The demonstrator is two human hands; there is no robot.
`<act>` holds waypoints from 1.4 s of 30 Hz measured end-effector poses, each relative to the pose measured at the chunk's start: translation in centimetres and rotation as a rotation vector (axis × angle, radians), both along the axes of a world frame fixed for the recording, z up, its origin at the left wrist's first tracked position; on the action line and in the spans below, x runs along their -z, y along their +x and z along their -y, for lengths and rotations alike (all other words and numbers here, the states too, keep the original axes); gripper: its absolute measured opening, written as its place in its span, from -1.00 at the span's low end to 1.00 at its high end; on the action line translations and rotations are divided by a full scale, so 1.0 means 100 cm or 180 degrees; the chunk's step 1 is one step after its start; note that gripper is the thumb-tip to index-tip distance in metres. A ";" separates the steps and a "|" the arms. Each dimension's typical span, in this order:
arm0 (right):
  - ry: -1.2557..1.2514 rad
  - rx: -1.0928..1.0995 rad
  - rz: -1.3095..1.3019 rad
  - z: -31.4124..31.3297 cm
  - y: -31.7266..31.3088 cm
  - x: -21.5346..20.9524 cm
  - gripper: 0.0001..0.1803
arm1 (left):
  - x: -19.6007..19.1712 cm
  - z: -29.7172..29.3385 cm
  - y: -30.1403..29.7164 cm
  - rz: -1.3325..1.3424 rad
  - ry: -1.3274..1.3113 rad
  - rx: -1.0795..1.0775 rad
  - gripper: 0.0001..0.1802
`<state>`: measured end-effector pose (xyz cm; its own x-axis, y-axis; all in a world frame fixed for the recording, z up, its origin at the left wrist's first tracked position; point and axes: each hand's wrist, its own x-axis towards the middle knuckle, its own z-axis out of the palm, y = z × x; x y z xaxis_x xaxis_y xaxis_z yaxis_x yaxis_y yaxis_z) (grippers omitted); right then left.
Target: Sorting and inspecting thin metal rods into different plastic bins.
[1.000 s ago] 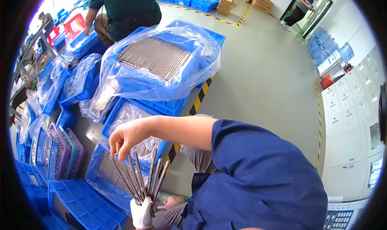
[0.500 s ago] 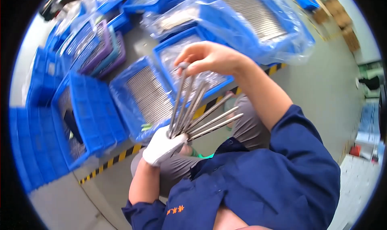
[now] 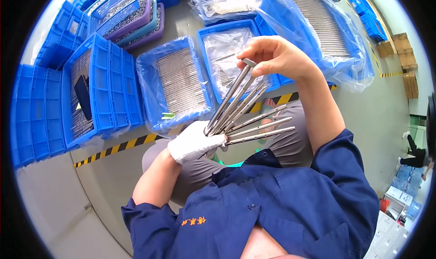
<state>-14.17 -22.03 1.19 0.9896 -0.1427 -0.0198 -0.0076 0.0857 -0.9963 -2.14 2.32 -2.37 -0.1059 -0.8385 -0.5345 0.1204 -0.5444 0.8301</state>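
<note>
Metal rods [image 3: 247,116], long and silvery, fan out from the gloved left hand [image 3: 196,142] at the middle of the frame, which is clamped around their lower ends; the bare right hand [image 3: 277,57], above and to the right, has its fingers pinched together on the flat head of the topmost rod, so one rod is being singled out while the rest of the fan waits in the glove; judging by this, the sorting through the bundle looks to be in its early part, with most rods not yet touched; three lower rods splay out to the right, over the person's grey-trousered lap; behind the hands, blue crates lined with clear plastic [image 3: 175,82] hold dense rows of similar rods; more blue crates [image 3: 97,86] crowd the left and upper left; the yellow-and-black floor stripe [image 3: 118,147] runs just under them; open grey floor [image 3: 59,204] lies lower left and far right, so room to swing the rods is toward those sides, not upward into the crates.
</note>
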 end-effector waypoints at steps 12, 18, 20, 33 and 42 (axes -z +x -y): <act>0.0089 0.0125 0.0026 -0.011 -0.005 0.004 -0.66 | 0.007 -0.001 0.001 0.0323 -0.0129 0.0080 -0.72; 0.0182 0.0099 -0.0140 -0.011 0.002 0.005 -0.67 | 0.002 -0.002 0.003 0.0310 -0.0147 0.0120 -0.71; -0.0196 0.0175 -0.0242 -0.012 0.004 -0.002 -0.68 | 0.000 -0.002 0.008 0.0283 -0.0047 0.0291 -0.70; 0.0809 0.1686 0.0781 0.037 -0.022 -0.001 -0.70 | -0.013 0.002 0.035 -0.0757 0.0063 -0.1688 -0.67; 0.0326 0.1828 0.0629 0.026 -0.031 0.000 -0.64 | 0.126 -0.007 0.180 0.5487 0.0281 0.0094 -0.89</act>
